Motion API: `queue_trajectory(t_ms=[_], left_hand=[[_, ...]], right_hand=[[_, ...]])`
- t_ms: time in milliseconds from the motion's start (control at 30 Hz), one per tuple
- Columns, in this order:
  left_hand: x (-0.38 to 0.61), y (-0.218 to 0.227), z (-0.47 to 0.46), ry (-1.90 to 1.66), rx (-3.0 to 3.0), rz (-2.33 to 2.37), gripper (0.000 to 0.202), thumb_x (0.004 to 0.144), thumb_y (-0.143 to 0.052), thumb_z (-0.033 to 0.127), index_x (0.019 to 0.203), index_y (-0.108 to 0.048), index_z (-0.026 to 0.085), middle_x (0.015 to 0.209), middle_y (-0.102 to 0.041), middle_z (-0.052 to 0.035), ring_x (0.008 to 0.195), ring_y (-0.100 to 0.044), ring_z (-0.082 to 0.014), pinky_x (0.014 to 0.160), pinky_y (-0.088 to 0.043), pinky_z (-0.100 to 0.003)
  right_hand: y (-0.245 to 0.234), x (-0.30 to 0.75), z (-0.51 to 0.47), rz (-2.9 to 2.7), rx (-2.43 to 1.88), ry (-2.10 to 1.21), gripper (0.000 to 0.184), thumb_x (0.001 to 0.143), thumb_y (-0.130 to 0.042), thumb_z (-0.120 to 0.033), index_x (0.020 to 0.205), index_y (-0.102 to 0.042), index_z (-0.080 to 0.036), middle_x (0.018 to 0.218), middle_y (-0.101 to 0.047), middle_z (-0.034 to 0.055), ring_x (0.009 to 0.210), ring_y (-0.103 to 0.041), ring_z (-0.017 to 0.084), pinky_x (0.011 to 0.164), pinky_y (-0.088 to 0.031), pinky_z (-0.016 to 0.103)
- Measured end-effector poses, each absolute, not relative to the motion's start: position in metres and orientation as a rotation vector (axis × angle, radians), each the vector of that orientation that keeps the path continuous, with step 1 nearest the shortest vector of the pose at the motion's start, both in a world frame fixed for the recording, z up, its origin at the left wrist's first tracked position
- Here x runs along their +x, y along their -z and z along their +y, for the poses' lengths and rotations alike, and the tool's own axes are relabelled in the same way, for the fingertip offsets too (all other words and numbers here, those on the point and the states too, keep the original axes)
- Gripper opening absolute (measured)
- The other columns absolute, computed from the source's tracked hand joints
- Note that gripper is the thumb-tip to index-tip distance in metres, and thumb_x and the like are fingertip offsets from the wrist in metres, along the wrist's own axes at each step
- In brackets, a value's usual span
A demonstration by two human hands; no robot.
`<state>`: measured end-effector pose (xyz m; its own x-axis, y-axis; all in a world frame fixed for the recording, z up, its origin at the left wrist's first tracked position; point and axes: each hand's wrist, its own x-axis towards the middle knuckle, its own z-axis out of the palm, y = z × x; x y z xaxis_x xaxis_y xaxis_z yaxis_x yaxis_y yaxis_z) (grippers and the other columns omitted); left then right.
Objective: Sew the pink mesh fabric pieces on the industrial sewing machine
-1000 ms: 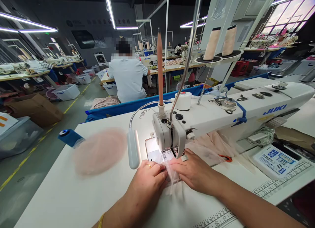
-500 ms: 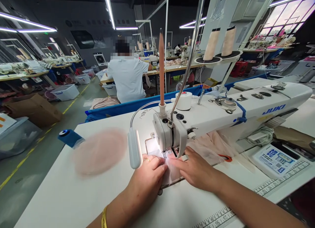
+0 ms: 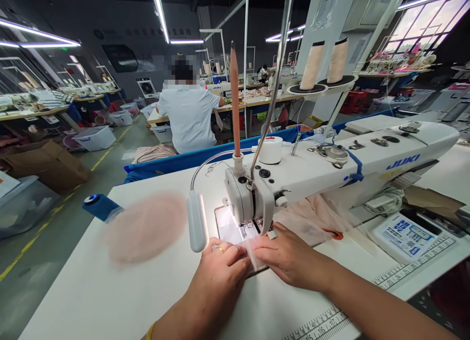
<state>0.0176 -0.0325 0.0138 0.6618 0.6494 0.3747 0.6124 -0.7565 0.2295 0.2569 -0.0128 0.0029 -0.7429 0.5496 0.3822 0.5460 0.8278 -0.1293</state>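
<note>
My left hand [image 3: 220, 276] and my right hand [image 3: 290, 257] lie side by side on the white table [image 3: 91, 296], fingers curled down and pressing a small sheer pale-pink fabric piece [image 3: 253, 252] flat just in front of the presser foot [image 3: 253, 228]. The fabric runs under the needle area of the white JUKI sewing machine [image 3: 330, 169]. A ring shows on my left hand and a white finger guard on my right. More pink fabric [image 3: 312, 217] is bunched under the machine arm behind my right hand.
A gooseneck lamp [image 3: 196, 222] shines beside the needle. A pale-pink round fabric stack [image 3: 147, 227] and a blue block [image 3: 99, 207] sit at the left. A control panel [image 3: 404, 237] lies at the right. Thread cones [image 3: 325, 61] stand behind. A person in a white shirt [image 3: 189, 115] sits ahead.
The fabric piece has moved away from me under the presser foot; less of it trails toward the table's front edge. Both hands followed it slightly forward.
</note>
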Motion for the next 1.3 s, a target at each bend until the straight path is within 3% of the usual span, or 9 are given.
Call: queue_trajectory(t_ms=[167, 333, 567, 767, 933, 1300], left_hand=[[0.017, -0.014, -0.025, -0.633, 2.776, 1.099, 0.034, 0.101, -0.041, 0.008, 0.087, -0.068, 0.021, 0.096, -0.074, -0.0030, 0.080, -0.065, -0.0198, 0.086, -0.042, -0.044], [0.017, -0.015, -0.019, -0.648, 2.811, 1.125, 0.037, 0.102, -0.037, 0.007, 0.090, -0.069, 0.021, 0.099, -0.073, -0.0052, 0.082, -0.065, -0.0208, 0.087, -0.042, -0.043], [0.015, -0.010, -0.027, -0.727, 2.812, 1.047, 0.032, 0.098, -0.041, 0.004, 0.087, -0.066, 0.021, 0.087, -0.072, -0.0020, 0.072, -0.060, -0.0184, 0.083, -0.042, -0.041], [0.015, -0.008, -0.013, -0.717, 2.802, 1.129, 0.037, 0.104, -0.034, 0.010, 0.088, -0.066, 0.021, 0.079, -0.064, -0.0027, 0.068, -0.055, -0.0181, 0.078, -0.044, -0.037], [0.016, -0.007, -0.008, -0.794, 2.568, 1.161, 0.029, 0.108, -0.034, 0.019, 0.089, -0.056, 0.022, 0.087, -0.064, -0.0031, 0.079, -0.056, -0.0193, 0.082, -0.045, -0.037], [0.021, -0.008, -0.010, -0.803, 2.497, 1.180, 0.013, 0.089, -0.055, 0.012, 0.096, -0.057, 0.022, 0.093, -0.066, -0.0022, 0.086, -0.060, -0.0213, 0.086, -0.044, -0.038]], right_hand=[[0.000, 0.255, -0.010, -2.578, -0.928, -0.080, 0.023, 0.087, -0.055, -0.002, 0.092, -0.065, -0.021, 0.092, -0.072, 0.0043, 0.088, -0.052, 0.024, 0.081, -0.040, 0.035], [0.004, 0.255, -0.009, -2.496, -0.986, -0.058, 0.033, 0.080, -0.053, 0.001, 0.100, -0.068, -0.021, 0.109, -0.073, 0.0066, 0.090, -0.052, 0.024, 0.078, -0.041, 0.035], [-0.004, 0.255, -0.015, -2.605, -0.890, -0.113, 0.019, 0.090, -0.057, -0.008, 0.099, -0.066, -0.022, 0.098, -0.073, 0.0053, 0.087, -0.055, 0.023, 0.083, -0.042, 0.036], [0.008, 0.247, -0.012, -2.493, -0.994, -0.026, 0.019, 0.099, -0.056, -0.014, 0.113, -0.065, -0.022, 0.099, -0.072, 0.0067, 0.091, -0.057, 0.026, 0.083, -0.044, 0.036], [0.013, 0.238, -0.009, -2.351, -0.976, -0.005, 0.027, 0.094, -0.048, -0.005, 0.106, -0.067, -0.021, 0.092, -0.070, 0.0061, 0.087, -0.055, 0.025, 0.080, -0.044, 0.034], [0.013, 0.231, -0.008, -2.222, -0.992, -0.169, 0.029, 0.106, -0.045, -0.022, 0.085, -0.065, -0.021, 0.085, -0.068, 0.0036, 0.083, -0.055, 0.022, 0.080, -0.041, 0.033]])
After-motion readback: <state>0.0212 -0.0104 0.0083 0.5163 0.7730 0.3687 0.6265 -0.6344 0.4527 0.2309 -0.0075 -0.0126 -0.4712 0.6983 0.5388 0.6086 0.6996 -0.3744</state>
